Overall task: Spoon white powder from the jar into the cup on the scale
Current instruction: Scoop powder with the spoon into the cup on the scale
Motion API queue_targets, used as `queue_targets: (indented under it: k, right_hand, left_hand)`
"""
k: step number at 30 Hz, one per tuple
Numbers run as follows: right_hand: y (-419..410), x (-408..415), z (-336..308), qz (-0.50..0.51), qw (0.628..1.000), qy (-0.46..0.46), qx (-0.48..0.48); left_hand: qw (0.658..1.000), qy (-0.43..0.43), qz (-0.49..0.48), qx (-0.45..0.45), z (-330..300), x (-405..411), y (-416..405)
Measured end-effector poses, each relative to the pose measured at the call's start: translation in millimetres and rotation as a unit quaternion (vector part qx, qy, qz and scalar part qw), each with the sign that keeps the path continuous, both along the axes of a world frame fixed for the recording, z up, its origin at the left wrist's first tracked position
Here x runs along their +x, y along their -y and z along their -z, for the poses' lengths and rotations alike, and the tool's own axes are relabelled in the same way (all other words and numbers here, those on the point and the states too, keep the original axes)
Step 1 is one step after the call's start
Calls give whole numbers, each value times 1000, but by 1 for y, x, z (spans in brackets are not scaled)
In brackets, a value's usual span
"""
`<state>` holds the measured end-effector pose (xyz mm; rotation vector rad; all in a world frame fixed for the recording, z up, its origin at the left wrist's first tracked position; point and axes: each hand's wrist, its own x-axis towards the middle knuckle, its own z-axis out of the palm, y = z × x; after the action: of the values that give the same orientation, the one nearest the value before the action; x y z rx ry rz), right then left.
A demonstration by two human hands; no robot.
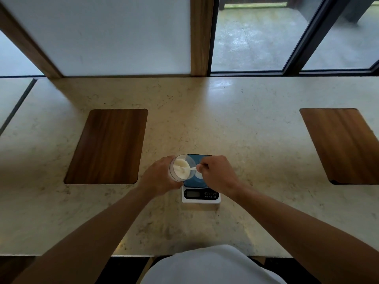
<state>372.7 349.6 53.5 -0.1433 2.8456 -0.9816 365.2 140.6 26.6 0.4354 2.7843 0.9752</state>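
Note:
My left hand (159, 177) grips a clear jar (181, 168) of white powder, tilted toward the right just left of the scale. My right hand (218, 174) pinches a white spoon (187, 168) whose bowl is down in the powder inside the jar. A white digital scale (201, 195) with a dark blue platform sits on the counter under both hands. The cup (198, 174) on the platform shows only as a pale round patch below my right fingers; most of it is hidden.
The cream stone counter (225, 119) carries two inset wooden boards, one at the left (108, 146) and one at the far right (346, 144). Window frames and glass run along the back. The counter's front edge lies close to my body.

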Motion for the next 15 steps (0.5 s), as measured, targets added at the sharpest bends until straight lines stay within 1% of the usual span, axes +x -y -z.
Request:
queue_targets:
  k: [10,15]
  right_hand:
    - [-2,-2,-1,46,996,59,-53]
    - [-7,-2,-7,60,993,62,-76]
  left_hand:
    - [1000,5,-9,3,7,-2,-1]
    - [1000,7,-17,9,9,-3,-2]
